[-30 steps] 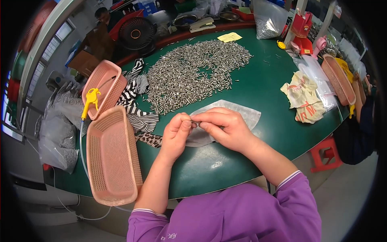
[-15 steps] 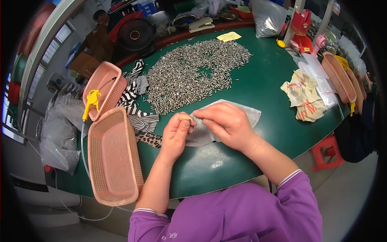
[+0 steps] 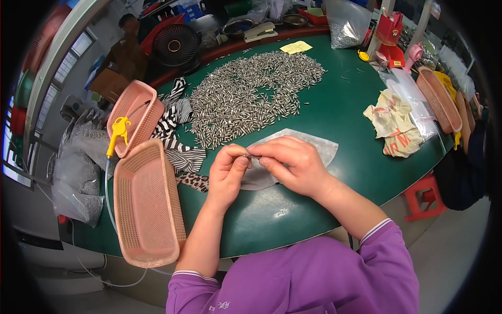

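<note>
My left hand (image 3: 227,172) and my right hand (image 3: 295,163) meet fingertip to fingertip over a grey-white cloth (image 3: 323,150). Pinched between both thumbs and forefingers is a small dark metal part (image 3: 253,156); the fingers hide most of it, so its exact kind does not show. Just beyond my hands spreads a large heap of small silvery metal pins (image 3: 230,107), loose on the green tabletop (image 3: 277,214).
An oblong pink plastic basket (image 3: 149,209) stands by my left forearm. Behind it, another pink basket (image 3: 149,123) carries a yellow air blow gun (image 3: 120,130). Striped rags (image 3: 172,125) lie beside them. At right are a crumpled yellowish bag (image 3: 392,123) and clear plastic bags (image 3: 418,102).
My right fingertips have come in against the left ones, and the small metal part now shows between both hands. The heap and baskets stay put.
</note>
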The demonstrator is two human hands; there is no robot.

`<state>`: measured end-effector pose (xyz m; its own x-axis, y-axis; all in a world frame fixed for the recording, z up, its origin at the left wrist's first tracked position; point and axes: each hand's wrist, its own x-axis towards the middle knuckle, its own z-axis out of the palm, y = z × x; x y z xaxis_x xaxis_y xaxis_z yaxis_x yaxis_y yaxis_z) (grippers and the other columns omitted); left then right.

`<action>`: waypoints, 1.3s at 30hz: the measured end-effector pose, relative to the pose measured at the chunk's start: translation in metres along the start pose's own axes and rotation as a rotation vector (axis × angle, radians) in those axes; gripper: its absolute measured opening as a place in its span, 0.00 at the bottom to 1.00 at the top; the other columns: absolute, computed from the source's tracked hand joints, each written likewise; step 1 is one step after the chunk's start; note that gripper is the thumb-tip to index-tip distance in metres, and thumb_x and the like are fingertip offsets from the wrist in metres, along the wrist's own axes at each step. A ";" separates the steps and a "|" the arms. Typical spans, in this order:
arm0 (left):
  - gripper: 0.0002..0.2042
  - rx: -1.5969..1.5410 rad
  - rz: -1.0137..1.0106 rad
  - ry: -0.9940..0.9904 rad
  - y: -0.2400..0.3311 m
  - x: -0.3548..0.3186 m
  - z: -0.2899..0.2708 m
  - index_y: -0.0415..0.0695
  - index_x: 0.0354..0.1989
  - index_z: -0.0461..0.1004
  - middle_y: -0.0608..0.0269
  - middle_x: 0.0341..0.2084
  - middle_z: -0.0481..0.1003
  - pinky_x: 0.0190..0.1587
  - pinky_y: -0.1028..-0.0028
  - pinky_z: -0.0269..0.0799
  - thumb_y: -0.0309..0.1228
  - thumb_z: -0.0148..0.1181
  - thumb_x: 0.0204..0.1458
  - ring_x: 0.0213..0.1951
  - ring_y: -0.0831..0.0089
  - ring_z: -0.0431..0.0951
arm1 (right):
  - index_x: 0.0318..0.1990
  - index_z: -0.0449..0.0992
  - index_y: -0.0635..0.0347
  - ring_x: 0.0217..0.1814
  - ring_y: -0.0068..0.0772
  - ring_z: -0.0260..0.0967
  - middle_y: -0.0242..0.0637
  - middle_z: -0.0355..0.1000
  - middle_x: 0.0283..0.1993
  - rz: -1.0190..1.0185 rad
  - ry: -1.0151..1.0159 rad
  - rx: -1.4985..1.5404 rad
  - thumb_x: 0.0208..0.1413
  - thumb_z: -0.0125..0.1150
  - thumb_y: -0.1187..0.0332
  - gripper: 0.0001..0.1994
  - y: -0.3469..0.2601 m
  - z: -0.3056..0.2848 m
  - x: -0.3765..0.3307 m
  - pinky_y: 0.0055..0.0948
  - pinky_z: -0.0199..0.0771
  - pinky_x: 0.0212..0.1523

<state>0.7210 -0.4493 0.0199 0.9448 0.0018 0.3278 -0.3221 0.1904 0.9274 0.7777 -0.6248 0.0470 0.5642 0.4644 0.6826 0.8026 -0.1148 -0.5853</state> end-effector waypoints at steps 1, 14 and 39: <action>0.03 0.001 0.006 0.004 0.000 0.000 0.000 0.41 0.38 0.68 0.67 0.30 0.68 0.40 0.81 0.64 0.27 0.52 0.60 0.33 0.80 0.67 | 0.40 0.79 0.54 0.36 0.36 0.73 0.34 0.75 0.33 0.000 0.000 0.000 0.51 0.62 0.71 0.09 0.000 0.000 0.000 0.32 0.74 0.35; 0.03 0.004 0.046 -0.015 0.000 -0.001 0.000 0.40 0.36 0.69 0.66 0.30 0.70 0.39 0.80 0.66 0.26 0.54 0.59 0.32 0.79 0.69 | 0.40 0.79 0.53 0.35 0.35 0.74 0.34 0.76 0.33 -0.039 0.013 -0.055 0.49 0.62 0.70 0.10 0.002 -0.001 0.001 0.31 0.74 0.35; 0.04 0.040 0.070 0.052 -0.002 0.000 -0.001 0.41 0.35 0.70 0.66 0.30 0.69 0.36 0.81 0.66 0.26 0.57 0.56 0.32 0.79 0.70 | 0.39 0.79 0.53 0.35 0.34 0.74 0.33 0.77 0.34 -0.087 0.001 -0.051 0.47 0.63 0.71 0.09 0.000 -0.003 0.001 0.30 0.75 0.36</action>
<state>0.7214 -0.4489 0.0178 0.9215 0.0644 0.3829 -0.3883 0.1485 0.9095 0.7788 -0.6269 0.0487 0.4919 0.4739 0.7304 0.8575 -0.1181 -0.5008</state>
